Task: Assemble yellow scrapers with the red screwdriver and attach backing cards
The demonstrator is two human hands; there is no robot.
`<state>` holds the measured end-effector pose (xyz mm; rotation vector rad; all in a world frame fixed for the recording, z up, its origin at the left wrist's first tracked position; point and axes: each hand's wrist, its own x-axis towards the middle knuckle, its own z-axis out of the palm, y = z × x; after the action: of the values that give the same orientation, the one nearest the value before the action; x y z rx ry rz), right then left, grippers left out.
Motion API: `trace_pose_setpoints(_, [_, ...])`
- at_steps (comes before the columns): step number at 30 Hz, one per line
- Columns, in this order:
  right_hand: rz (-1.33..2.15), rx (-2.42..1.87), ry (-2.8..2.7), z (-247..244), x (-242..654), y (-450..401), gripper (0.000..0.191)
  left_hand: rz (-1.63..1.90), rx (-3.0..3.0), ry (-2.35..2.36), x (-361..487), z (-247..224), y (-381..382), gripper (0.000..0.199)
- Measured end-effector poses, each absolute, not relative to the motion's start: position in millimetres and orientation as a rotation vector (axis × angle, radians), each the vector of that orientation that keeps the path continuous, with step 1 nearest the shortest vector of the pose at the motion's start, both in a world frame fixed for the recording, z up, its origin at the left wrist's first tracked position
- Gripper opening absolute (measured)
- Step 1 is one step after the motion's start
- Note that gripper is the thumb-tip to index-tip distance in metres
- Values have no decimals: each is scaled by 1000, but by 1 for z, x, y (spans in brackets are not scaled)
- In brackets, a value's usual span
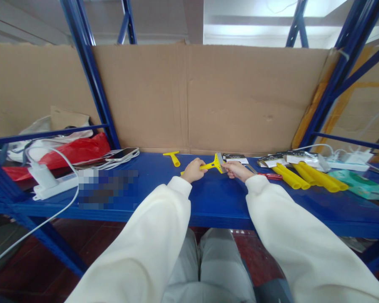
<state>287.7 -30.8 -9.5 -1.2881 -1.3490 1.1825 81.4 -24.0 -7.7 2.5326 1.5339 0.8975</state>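
Note:
A yellow scraper (212, 164) with a metal head lies sideways between my hands, just above the blue shelf. My left hand (194, 169) is closed around its handle. At the scraper's metal end, the fingers of my right hand (236, 170) are pinched together on the blade plate (221, 162). Whether the right fingers hold anything smaller there is too small to tell. Beyond my left hand a second yellow scraper piece (173, 158), T-shaped, rests on the shelf. A red-handled tool (270, 176), perhaps a screwdriver, lies just right of my right hand.
To the right lie several yellow tubular handles (318, 176), black-and-white packets (273, 160) and a green pack (361, 184). Leftward are a phone (124, 154), a red bag (77, 150) and a white power strip (57, 187). A cardboard wall (227, 97) stands behind the blue shelf (158, 185).

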Motion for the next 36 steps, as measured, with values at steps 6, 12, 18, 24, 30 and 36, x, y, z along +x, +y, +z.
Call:
trace_pose_setpoints(6, [1183,-1273,-1368,-8,287,-33,36,888,2556,1497,81,-7,-25,15])
trace_pose_setpoints(12, [1177,-1294,-1392,-5,287,-35,38,895,2568,1471,81,-7,-25,17])
trace_pose_setpoints(18, [1150,-1265,-1451,-3,290,-36,36,858,2578,1474,82,-7,-26,15])
trace_pose_setpoints(24, [1120,-1283,-1488,-4,288,-36,40,752,2742,1399,87,-10,-35,42])
trace_pose_setpoints(30, [1178,-1222,-1559,-7,283,-39,39,504,2965,1391,94,-5,-48,50])
trace_pose_setpoints(36, [1210,-1186,-1559,-7,285,-36,31,488,2938,1420,92,-3,-47,51])
